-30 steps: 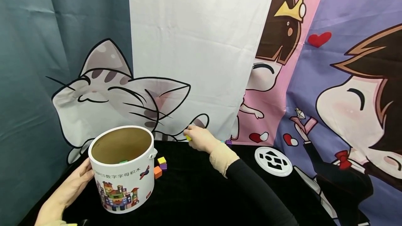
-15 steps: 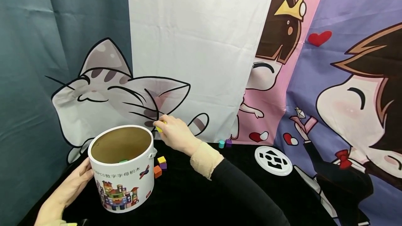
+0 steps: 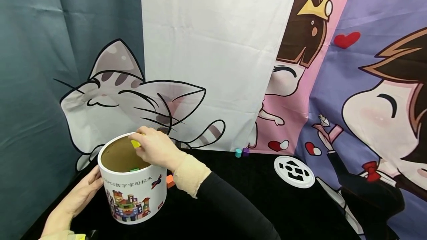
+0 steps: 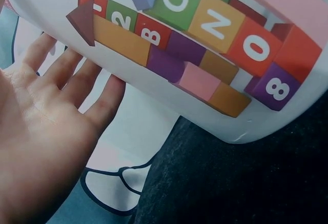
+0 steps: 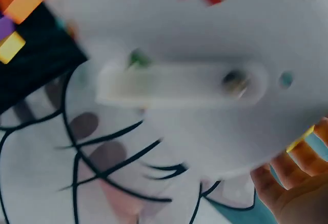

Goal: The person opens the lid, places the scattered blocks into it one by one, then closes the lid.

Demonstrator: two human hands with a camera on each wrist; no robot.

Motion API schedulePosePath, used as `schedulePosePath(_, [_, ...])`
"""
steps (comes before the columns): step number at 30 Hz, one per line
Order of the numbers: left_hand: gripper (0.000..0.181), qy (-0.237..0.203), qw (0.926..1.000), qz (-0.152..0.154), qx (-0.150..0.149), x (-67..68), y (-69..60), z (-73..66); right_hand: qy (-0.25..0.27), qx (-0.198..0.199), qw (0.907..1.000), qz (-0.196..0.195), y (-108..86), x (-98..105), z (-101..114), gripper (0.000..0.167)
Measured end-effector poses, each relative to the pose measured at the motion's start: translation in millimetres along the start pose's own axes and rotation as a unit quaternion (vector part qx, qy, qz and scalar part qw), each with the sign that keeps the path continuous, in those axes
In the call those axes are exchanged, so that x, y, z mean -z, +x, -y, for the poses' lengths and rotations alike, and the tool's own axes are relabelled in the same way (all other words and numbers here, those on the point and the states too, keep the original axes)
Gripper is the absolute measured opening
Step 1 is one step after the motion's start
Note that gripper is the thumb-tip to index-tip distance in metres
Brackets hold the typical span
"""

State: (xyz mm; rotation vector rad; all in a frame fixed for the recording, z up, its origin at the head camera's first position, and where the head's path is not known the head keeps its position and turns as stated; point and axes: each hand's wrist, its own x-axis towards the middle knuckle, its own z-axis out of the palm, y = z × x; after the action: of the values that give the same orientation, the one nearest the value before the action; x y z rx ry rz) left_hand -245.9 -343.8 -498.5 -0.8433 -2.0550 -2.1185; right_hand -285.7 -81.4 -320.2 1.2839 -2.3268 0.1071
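A white bucket (image 3: 133,195) with printed block pictures stands at left. My left hand (image 3: 78,193) rests against its left side; the left wrist view shows that hand (image 4: 46,126) with fingers extended along the bucket wall (image 4: 123,88). Over the bucket's right rim, my right hand (image 3: 156,147) pinches a yellow block (image 3: 135,143) above the opening. In the right wrist view the fingers of this hand (image 5: 302,183) and a sliver of the yellow block (image 5: 300,139) show beside the blurred bucket. A green piece (image 3: 134,169) lies inside the bucket.
An orange block (image 3: 170,181) lies right of the bucket; yellow (image 5: 11,47) and purple (image 5: 6,27) blocks show near it in the right wrist view. Teal (image 3: 238,153) and purple (image 3: 246,152) blocks stand by the back curtain. A white lid with cut-outs (image 3: 283,162) lies at right.
My right hand has carried the yellow block leftward from the back of the table to over the bucket. My left hand stays at the bucket's side. The head view has shifted slightly.
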Motion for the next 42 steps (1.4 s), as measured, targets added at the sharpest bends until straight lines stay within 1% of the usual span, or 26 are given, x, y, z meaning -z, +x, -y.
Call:
schedulePosePath(2, [0.064, -0.002, 1.0000, 0.001, -0.004, -0.6, 1.0, 0.2, 0.009, -0.002, 0.9999, 0.011, 4.9, -2, 7, 0.038])
schedulePosePath(4, [0.064, -0.004, 0.9999, 0.004, -0.009, -1.2, 2.1, 0.1, 0.022, -0.011, 0.9992, 0.031, 8.6, -5, 13, 0.038])
schedulePosePath(6, [0.064, -0.005, 0.9999, 0.006, -0.009, -1.3, 3.0, 0.4, 0.050, -0.031, 0.9966, 0.058, 11.0, -9, 16, 0.037])
schedulePosePath(7, [0.064, -0.004, 0.9999, 0.006, -0.007, -1.4, 3.3, 0.2, 0.068, -0.045, 0.9939, 0.074, 11.8, -10, 17, 0.036])
schedulePosePath(9, [0.064, -0.002, 1.0000, 0.007, -0.005, -1.8, 3.3, 0.2, 0.107, -0.076, 0.9856, 0.107, 13.6, -13, 18, 0.034])
schedulePosePath(11, [0.064, -0.001, 1.0000, 0.005, -0.003, -1.9, 2.3, 0.6, 0.135, -0.102, 0.9751, 0.144, 15.7, -15, 19, 0.030])
schedulePosePath(16, [0.065, -0.004, 1.0000, 0.002, 0.002, -3.3, -0.6, 1.8, 0.150, -0.135, 0.9522, 0.229, 20.7, -21, 21, 0.021])
schedulePosePath(19, [0.065, -0.004, 1.0000, 0.004, 0.003, -4.4, -1.0, 1.6, 0.152, -0.150, 0.9431, 0.255, 21.6, -23, 23, 0.019])
schedulePosePath(23, [0.065, 0.004, 1.0000, -0.002, 0.006, -4.6, -0.2, 0.1, 0.154, -0.164, 0.9384, 0.262, 22.2, -24, 23, 0.019])
schedulePosePath(27, [0.064, 0.009, 0.9999, -0.002, 0.011, -4.0, 1.8, -1.0, 0.152, -0.173, 0.9393, 0.254, 21.6, -24, 21, 0.019])
schedulePosePath(32, [0.064, 0.008, 0.9999, 0.003, 0.008, -3.1, 1.7, 0.2, 0.156, -0.181, 0.9387, 0.249, 20.3, -25, 22, 0.018])
schedulePosePath(37, [0.065, 0.009, 0.9999, 0.000, 0.009, -3.4, 0.8, 0.9, 0.149, -0.181, 0.9425, 0.238, 20.2, -24, 23, 0.018])
schedulePosePath(42, [0.064, 0.005, 1.0000, -0.002, 0.000, -0.8, 0.3, 0.8, 0.150, -0.187, 0.9467, 0.215, 21.6, -22, 25, 0.022])
